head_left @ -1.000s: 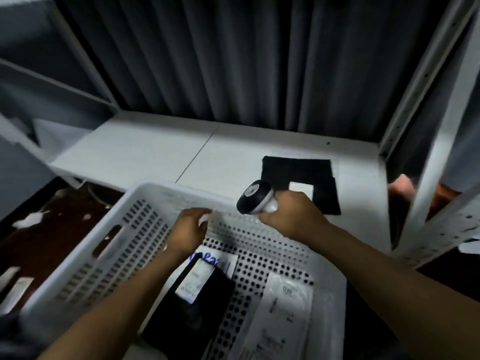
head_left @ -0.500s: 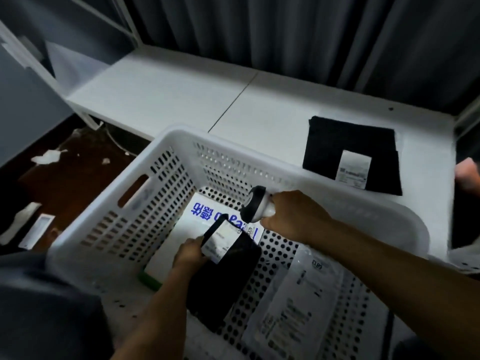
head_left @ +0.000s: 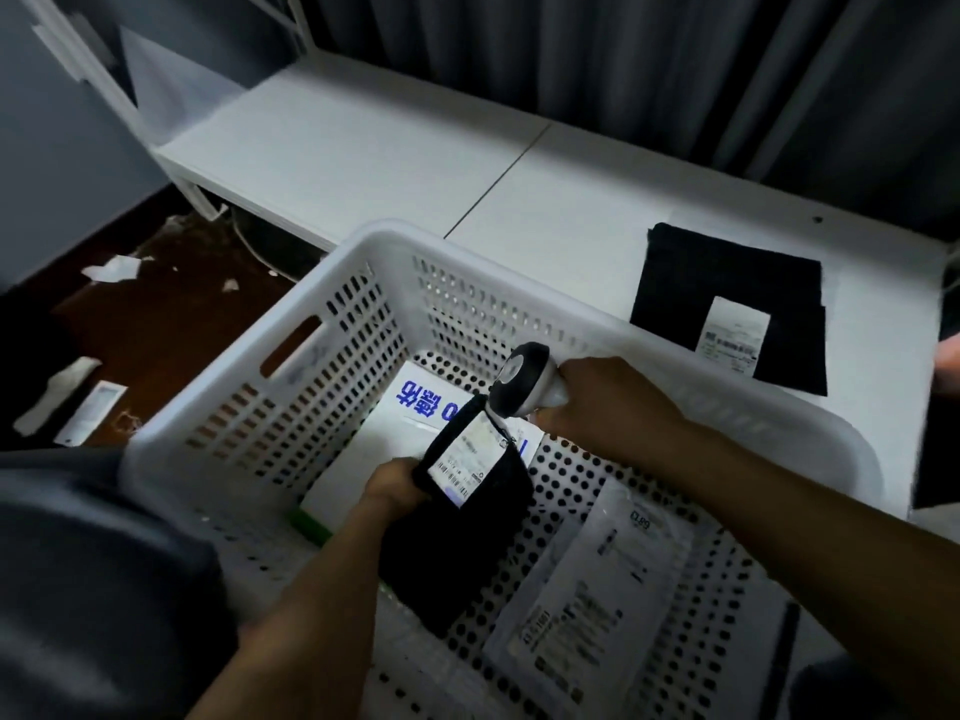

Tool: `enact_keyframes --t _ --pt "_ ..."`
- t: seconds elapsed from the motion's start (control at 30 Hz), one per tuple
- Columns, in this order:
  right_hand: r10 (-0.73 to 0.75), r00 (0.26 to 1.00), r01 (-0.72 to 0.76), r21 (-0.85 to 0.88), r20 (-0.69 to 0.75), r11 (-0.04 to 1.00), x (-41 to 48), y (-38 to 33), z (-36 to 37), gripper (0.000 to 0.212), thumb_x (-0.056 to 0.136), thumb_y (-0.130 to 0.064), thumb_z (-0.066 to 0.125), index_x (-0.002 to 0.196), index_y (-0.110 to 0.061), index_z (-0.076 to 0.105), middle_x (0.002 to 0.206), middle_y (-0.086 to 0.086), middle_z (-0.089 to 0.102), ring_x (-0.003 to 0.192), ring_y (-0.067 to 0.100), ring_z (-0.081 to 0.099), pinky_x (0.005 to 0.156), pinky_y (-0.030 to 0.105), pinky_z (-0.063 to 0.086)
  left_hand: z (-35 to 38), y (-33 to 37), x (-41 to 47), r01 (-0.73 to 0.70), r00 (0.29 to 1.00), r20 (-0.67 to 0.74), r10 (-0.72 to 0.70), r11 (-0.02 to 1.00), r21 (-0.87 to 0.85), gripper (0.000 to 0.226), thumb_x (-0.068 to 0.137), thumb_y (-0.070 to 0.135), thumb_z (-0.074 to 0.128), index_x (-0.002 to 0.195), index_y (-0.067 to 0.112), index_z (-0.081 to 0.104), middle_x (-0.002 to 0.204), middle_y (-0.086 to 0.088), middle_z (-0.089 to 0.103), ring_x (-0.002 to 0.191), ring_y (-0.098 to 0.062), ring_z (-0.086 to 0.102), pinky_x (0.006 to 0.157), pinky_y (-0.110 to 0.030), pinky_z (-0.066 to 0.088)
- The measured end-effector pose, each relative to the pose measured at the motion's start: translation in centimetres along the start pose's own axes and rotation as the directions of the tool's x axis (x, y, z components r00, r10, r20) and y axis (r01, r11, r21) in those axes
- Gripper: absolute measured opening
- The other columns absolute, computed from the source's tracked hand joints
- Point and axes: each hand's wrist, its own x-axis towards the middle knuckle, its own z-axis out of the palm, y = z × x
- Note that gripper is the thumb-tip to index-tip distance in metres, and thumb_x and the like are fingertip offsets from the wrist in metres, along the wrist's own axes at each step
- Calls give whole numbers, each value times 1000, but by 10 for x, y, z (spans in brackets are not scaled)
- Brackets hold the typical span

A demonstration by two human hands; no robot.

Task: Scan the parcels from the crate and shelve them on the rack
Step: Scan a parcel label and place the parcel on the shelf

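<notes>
— Where is the black parcel [head_left: 462,532]?

— Inside the white crate [head_left: 322,392]. The left hand [head_left: 393,485] grips its top edge, fingers curled round it, and tips it up. Its white label [head_left: 467,459] faces up and looks bright.

— And the other hand?

— The right hand [head_left: 608,402] has its fingers wrapped tight round a scanner [head_left: 522,379]. The scanner's head is just above the label, very near it.

— What else is in the crate?

— A flat white parcel [head_left: 358,459] with blue letters lies under the black one. A pale bag parcel [head_left: 597,589] with a printed label lies flat on the crate floor, to the right. There is a small green thing [head_left: 310,524] too, but I cannot tell what it is.

— What is the crate beside?

— A white shelf [head_left: 389,142] of the rack, just past the crate's far rim. One more black parcel on the shelf [head_left: 727,278] lies flat at the right end, label up. Behind the shelf hangs a grey curtain [head_left: 571,54]. To the left is a dark brown floor [head_left: 166,324] with paper scraps [head_left: 111,267] on it.

— How many of each?

— Four parcels: three in the crate, one on the shelf. Two hands, one scanner, one crate.
</notes>
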Motion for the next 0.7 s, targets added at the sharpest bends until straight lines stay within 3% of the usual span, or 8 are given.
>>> enact_keyframes --t 0.1,0.17,0.23,0.33,0.4,0.5,0.57,0.7 --pt "-4 998 8 69 -58 998 -16 -4 -14 20 83 -36 66 78 -22 53 79 -6 59 76 15 59 63 29 45 -13 9 -17 -63 998 -6 63 997 -39 26 81 13 72 106 9 69 110 -12 70 108 -24 63 84 -24 42" --pt "-6 994 16 98 -106 995 -29 -8 -23 24 82 -37 69 79 -21 52 77 -8 54 77 16 56 68 30 46 -28 16 -31 -139 989 -57 136 989 -45 7 83 11 71 89 12 68 101 -12 70 103 -24 63 75 -23 39" --pt "-12 990 28 105 -143 994 -43 -11 -34 25 81 -38 69 79 -20 51 74 -8 51 78 17 53 67 29 42 -45 24 -44 -219 968 -146 206 972 -81 16 85 10 70 75 15 59 89 -12 66 97 -27 64 71 -28 39" --pt "-12 985 34 123 -174 992 -67 -14 -56 27 83 -38 67 86 -13 57 81 -1 58 78 18 56 65 28 42 -70 35 -66 -319 923 -302 239 913 -253 5 87 6 68 88 1 67 93 -14 70 93 -29 66 83 -34 47" --pt "0 982 43 221 -190 974 -82 -12 -71 25 83 -34 68 86 -10 62 78 3 63 68 18 61 60 29 49 -80 44 -87 -352 900 -399 174 830 -433 8 89 3 64 96 4 69 96 -9 72 90 -22 67 82 -30 50" --pt "81 981 28 540 -177 841 -99 -8 -90 20 86 -22 68 73 -10 59 55 0 58 43 12 53 44 23 45 -84 63 -114 -425 858 -504 103 692 -583 22 92 -1 59 110 10 66 107 -1 70 95 -14 65 87 -21 51" --pt "109 986 16 712 -129 702 -107 -7 -100 21 90 -16 64 71 -8 57 50 1 54 40 13 49 42 23 42 -85 77 -127 -501 804 -587 94 640 -583 26 93 -1 57 114 10 65 110 1 68 96 -10 64 83 -15 50" --pt "106 990 13 801 -96 598 -115 -6 -108 20 91 -13 62 74 -4 59 51 4 54 40 14 48 40 23 41 -84 97 -140 -583 724 -688 57 584 -565 24 92 1 60 109 16 67 110 -1 69 106 -20 64 98 -37 49"
